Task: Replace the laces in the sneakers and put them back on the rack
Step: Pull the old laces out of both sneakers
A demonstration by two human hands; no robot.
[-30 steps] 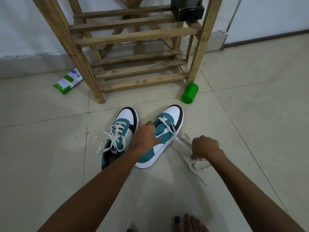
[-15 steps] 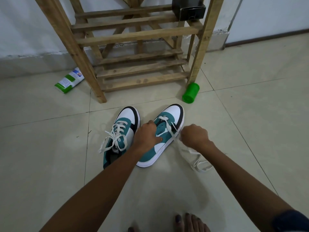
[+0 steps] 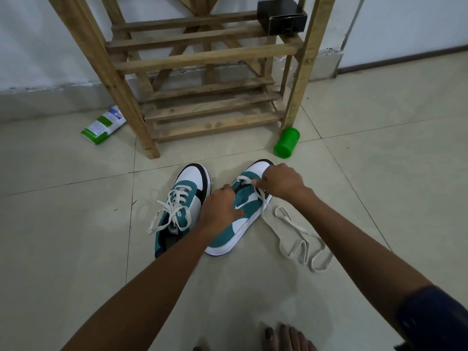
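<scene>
The right hand (image 3: 281, 184) is pinching the white lace (image 3: 291, 231) at the toe-end eyelets of the right sneaker (image 3: 243, 211), toe pointing rackward; the left hand (image 3: 221, 207) is gripping its near side.

Two teal and white sneakers lie side by side on the tile floor in front of a wooden rack (image 3: 202, 57). The left hand (image 3: 221, 207) grips the right sneaker (image 3: 243, 219) at its side. The right hand (image 3: 281, 184) pinches its white lace (image 3: 293, 239) near the toe; the lace trails loose away from the rack. The left sneaker (image 3: 187, 198) is laced. A green cup (image 3: 286, 145) lies by the rack's right leg, a green and white carton (image 3: 103, 124) by its left leg, and a black box (image 3: 282, 16) sits on a shelf.
</scene>
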